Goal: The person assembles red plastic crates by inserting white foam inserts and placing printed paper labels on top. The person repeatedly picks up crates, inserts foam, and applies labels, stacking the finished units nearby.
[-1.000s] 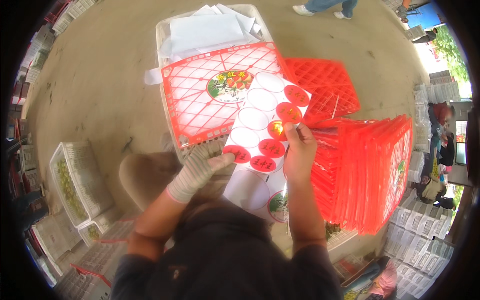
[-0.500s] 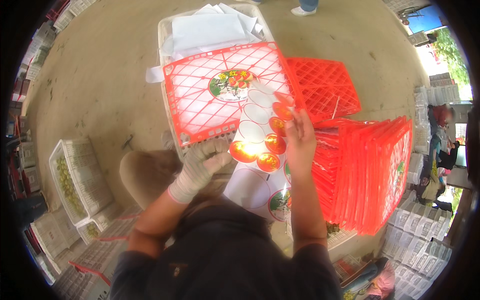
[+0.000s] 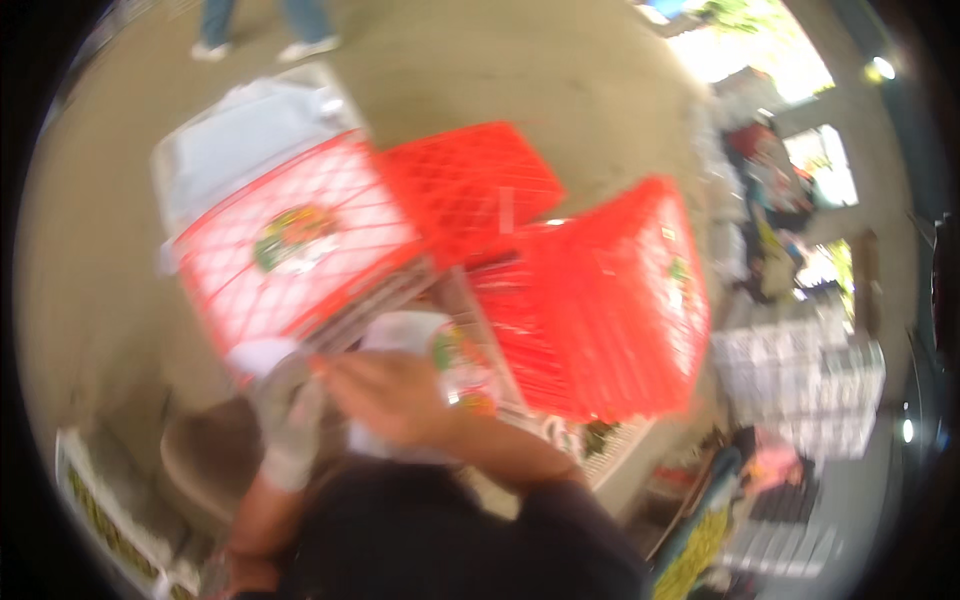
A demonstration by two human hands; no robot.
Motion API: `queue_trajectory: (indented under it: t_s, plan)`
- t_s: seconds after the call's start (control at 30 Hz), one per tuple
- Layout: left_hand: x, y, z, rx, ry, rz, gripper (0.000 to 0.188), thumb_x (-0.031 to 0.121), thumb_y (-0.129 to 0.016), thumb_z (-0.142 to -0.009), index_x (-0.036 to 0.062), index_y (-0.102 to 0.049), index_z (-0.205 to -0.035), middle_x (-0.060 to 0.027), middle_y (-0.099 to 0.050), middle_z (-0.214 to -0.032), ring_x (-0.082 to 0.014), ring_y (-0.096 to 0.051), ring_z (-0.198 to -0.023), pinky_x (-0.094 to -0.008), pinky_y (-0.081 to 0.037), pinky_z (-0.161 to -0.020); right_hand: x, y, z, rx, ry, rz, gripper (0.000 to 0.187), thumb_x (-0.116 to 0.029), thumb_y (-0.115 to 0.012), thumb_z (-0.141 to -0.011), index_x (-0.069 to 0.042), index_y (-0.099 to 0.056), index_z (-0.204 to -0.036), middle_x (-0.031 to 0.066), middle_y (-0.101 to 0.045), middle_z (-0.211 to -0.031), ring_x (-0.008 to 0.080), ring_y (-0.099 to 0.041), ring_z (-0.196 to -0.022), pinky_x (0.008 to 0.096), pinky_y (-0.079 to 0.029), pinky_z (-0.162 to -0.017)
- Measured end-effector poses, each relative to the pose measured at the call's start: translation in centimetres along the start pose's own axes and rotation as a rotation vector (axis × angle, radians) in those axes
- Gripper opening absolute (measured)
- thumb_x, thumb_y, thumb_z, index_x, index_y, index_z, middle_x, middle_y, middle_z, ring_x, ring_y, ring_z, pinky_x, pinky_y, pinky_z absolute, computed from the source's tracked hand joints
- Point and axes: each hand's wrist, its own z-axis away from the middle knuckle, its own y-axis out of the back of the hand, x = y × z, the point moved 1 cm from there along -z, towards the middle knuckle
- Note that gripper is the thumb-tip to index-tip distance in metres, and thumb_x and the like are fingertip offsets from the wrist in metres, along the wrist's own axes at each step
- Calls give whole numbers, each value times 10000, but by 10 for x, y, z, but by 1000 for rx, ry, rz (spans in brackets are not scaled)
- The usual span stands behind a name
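Note:
My left hand (image 3: 284, 418), in a pale glove, meets my bare right hand (image 3: 388, 397) at the near edge of a red lattice lid (image 3: 355, 200). Their fingers are bent together, blurred by motion. A small white paper-like piece (image 3: 262, 354) shows at the left fingertips; whatever the right fingers pinch is too smeared to make out. The lid has an oval fruit label (image 3: 296, 238) and lies over white material on a pale crate (image 3: 385, 298). Below my right wrist, printed label sheets (image 3: 468, 368) rest near my lap.
Right of the lid lie a flat red lattice lid (image 3: 470, 180) and a leaning stack of red lids (image 3: 610, 300). White sheets (image 3: 250, 135) sit on the crate's far end. Another person's legs (image 3: 300, 22) stand beyond. White crates (image 3: 795, 375) are piled at right.
My view has swung right, shifting the scene leftward. My right hand has come across to my left hand and no longer holds up the label sheet.

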Motion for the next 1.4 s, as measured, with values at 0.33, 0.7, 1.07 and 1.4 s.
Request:
queue_trajectory:
  t_s: [0.33,0.7,1.07,1.4]
  plan:
    - [-15,-4,4,98,-63,-275,177,117,-573,-939,-15,-672,-1002,-9,-570,-820,-87,-449,-699,-254,-378,-605,0,-14,9,100,-86,93,251,-115,-741,-775,-54,-706,-1016,52,-679,-941,212,-676,-724,331,-525,-576]
    - [-21,-6,4,139,-209,-369,115,65,-573,-888,-30,-627,-926,-96,-587,-738,-149,-524,-666,-326,-445,-623,5,-8,9,71,-495,-475,92,-124,-688,-857,-38,-673,-885,105,-651,-809,301,-641,-695,380,-496,-593]
    - [-30,22,14,35,154,101,154,76,-554,-921,59,-682,-1004,-13,-603,-778,-108,-532,-679,-280,-447,-628,29,-7,7,-281,-744,-643,239,-278,-628,-953,-53,-701,-985,114,-692,-869,203,-678,-738,324,-528,-692]
    - [-6,82,54,209,174,288,168,41,-583,-901,14,-687,-1030,-30,-685,-984,-106,-591,-860,-269,-474,-776,180,-50,-22,169,-856,-284,250,-209,-624,-963,18,-720,-1004,64,-671,-734,156,-672,-667,313,-518,-622]
